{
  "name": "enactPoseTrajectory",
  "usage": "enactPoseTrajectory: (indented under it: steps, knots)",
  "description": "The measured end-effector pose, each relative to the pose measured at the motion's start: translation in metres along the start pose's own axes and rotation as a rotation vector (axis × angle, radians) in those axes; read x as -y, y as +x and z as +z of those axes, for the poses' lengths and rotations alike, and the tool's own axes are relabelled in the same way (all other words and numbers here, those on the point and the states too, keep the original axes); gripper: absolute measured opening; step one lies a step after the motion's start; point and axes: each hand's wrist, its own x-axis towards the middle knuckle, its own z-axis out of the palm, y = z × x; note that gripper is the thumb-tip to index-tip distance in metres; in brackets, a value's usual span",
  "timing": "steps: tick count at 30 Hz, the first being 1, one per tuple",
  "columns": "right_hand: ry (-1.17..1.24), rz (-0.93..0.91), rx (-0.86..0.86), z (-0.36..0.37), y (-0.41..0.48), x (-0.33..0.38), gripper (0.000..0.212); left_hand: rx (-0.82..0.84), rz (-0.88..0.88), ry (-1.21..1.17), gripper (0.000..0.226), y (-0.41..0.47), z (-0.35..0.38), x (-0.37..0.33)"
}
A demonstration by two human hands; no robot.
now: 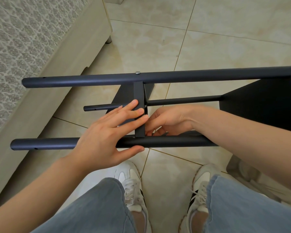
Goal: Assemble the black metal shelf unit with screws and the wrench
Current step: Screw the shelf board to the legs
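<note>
Directly under both hands (106, 135) (168, 120), shelf unit (175, 76).

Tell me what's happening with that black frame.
A person is assembling a black shelf unit lying sideways on the tiled floor. The left hand presses flat on the middle shelf, thumb beside the near pole. The right hand reaches behind that shelf, fingers curled at the joint; its grip is hidden. One screw sits in the far pole.

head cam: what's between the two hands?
The black shelf panel's edge strip: left hand lies flat on it, right hand curls at its other side. Shows in the head view.
</note>
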Motion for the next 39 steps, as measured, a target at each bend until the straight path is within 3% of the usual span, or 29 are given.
enactPoseTrajectory:
  steps: [21, 25, 33, 39]
  knots:
    - [0.021, -0.036, 0.001, 0.003, 0.002, 0.002, 0.01, -0.006, -0.003, -0.004, 0.064, 0.002, 0.0, 0.002]
    - [-0.019, -0.013, -0.011, -0.003, 0.001, 0.001, 0.028, -0.006, -0.006, 0.002, 0.064, 0.002, 0.0, 0.002]
    - [0.027, -0.04, 0.005, 0.002, 0.004, 0.001, 0.012, -0.005, -0.003, 0.004, 0.064, 0.002, 0.0, 0.001]
    - [-0.026, -0.02, 0.0, -0.003, 0.001, 0.002, 0.027, -0.005, -0.005, 0.008, 0.063, 0.002, 0.0, 0.001]
